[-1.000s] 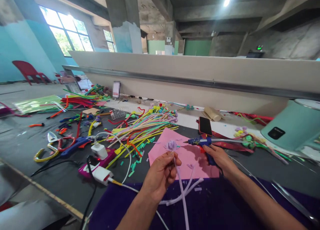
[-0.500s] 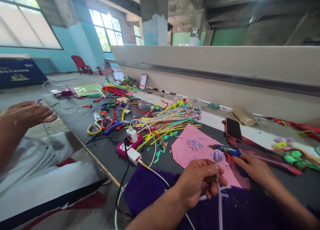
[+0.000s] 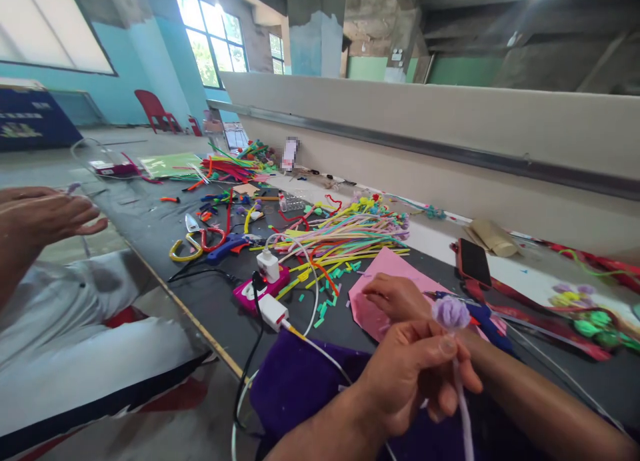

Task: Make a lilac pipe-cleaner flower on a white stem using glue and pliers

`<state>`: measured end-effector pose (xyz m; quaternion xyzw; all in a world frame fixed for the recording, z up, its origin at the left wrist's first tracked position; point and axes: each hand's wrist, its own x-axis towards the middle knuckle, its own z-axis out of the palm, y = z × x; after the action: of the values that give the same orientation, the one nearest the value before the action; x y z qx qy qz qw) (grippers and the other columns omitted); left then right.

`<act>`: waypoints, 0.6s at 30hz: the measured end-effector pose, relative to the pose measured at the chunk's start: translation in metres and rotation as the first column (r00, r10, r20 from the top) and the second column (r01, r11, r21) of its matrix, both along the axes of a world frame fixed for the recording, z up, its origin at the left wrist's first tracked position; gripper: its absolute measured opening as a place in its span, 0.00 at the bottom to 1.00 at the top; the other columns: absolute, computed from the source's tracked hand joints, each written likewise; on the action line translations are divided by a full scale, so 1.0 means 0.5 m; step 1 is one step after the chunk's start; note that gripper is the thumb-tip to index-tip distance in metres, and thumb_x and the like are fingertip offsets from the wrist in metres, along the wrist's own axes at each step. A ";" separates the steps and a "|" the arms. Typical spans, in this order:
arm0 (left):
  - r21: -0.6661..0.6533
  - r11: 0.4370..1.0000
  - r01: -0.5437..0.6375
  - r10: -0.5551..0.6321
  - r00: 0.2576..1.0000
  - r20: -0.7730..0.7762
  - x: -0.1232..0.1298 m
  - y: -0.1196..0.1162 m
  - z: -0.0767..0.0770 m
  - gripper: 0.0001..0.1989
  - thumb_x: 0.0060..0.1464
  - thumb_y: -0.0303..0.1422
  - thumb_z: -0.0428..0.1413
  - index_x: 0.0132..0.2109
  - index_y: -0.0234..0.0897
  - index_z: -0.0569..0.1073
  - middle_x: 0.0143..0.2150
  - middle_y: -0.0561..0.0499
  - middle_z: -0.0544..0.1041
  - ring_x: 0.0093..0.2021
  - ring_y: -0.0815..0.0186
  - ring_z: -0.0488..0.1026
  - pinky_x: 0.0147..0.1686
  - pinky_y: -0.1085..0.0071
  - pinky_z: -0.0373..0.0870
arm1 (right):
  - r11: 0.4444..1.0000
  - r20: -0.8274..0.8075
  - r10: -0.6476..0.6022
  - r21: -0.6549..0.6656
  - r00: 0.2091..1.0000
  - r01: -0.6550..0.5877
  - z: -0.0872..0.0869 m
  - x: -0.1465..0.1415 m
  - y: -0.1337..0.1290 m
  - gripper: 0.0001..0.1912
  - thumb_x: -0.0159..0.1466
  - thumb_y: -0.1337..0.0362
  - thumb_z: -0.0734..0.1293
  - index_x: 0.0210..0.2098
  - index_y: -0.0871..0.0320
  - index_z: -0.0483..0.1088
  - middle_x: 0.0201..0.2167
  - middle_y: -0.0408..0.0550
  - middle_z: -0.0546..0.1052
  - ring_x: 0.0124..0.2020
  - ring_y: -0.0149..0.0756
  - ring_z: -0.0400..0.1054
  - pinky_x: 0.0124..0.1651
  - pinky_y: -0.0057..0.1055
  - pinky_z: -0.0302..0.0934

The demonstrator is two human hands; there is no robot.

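Note:
My left hand (image 3: pixel 425 371) pinches the stem of a lilac pipe-cleaner flower (image 3: pixel 451 312), its fluffy round head up above my thumb and its stem hanging down. Beyond it, my right hand (image 3: pixel 397 297) reaches across onto a pink sheet (image 3: pixel 375 267). The fingers there are bent down and close together over the spot of the small cut pieces; whatever lies under the fingertips is hidden. My right forearm passes behind the flower. A blue glue gun (image 3: pixel 483 314) with an orange trigger lies partly hidden behind the flower and forearm.
Left of my hands are a magenta power strip (image 3: pixel 260 291) with cables, scissors (image 3: pixel 193 244), another blue glue gun (image 3: pixel 227 247) and bundled pipe cleaners (image 3: pixel 340 234). A phone (image 3: pixel 473 262) lies to the right. Purple cloth (image 3: pixel 300 387) covers the near edge. A co-worker's hand (image 3: pixel 50 214) is at far left.
My right hand has moved left from beside the glue gun onto the pink sheet, over the cut pieces. My left hand has shifted slightly right with the flower still held.

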<state>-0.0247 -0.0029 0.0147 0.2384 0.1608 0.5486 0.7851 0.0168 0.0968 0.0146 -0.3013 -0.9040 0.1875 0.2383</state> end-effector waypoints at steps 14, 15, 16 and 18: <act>-0.025 1.000 0.018 -0.018 1.000 0.013 -0.016 0.002 0.003 0.09 0.48 0.34 0.55 0.28 0.31 0.72 0.21 0.50 0.76 0.09 0.76 0.64 0.05 0.82 0.53 | 0.960 0.390 0.243 0.033 0.888 -0.277 -0.048 -0.130 0.056 0.09 0.56 0.72 0.60 0.22 0.59 0.69 0.19 0.42 0.68 0.19 0.28 0.58 0.21 0.24 0.45; -0.026 1.000 0.011 -0.010 1.000 0.014 -0.016 0.003 0.003 0.09 0.48 0.34 0.55 0.28 0.31 0.72 0.21 0.50 0.76 0.09 0.76 0.64 0.05 0.82 0.53 | 0.962 0.379 0.239 0.031 0.894 -0.270 -0.046 -0.123 0.058 0.09 0.56 0.73 0.60 0.23 0.59 0.69 0.20 0.42 0.69 0.20 0.28 0.59 0.22 0.24 0.45; -0.028 1.000 0.005 -0.005 1.000 0.013 -0.015 0.004 0.002 0.09 0.48 0.34 0.55 0.28 0.30 0.72 0.21 0.50 0.76 0.09 0.76 0.63 0.05 0.82 0.53 | 0.965 0.363 0.232 0.028 0.902 -0.260 -0.044 -0.114 0.060 0.08 0.56 0.73 0.60 0.25 0.59 0.69 0.21 0.43 0.70 0.21 0.29 0.60 0.23 0.24 0.46; -0.032 0.999 -0.003 0.003 1.000 0.001 -0.013 0.005 0.002 0.09 0.48 0.34 0.55 0.28 0.30 0.71 0.21 0.50 0.76 0.09 0.77 0.63 0.05 0.82 0.53 | 0.970 0.322 0.223 0.015 0.920 -0.241 -0.038 -0.092 0.064 0.08 0.56 0.73 0.60 0.30 0.59 0.70 0.25 0.44 0.72 0.25 0.30 0.63 0.26 0.24 0.50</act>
<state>-0.0314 -0.0005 0.0157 0.2250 0.1695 0.5473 0.7881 -0.0291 0.1287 -0.0045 -0.2118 -0.9646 0.1387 0.0736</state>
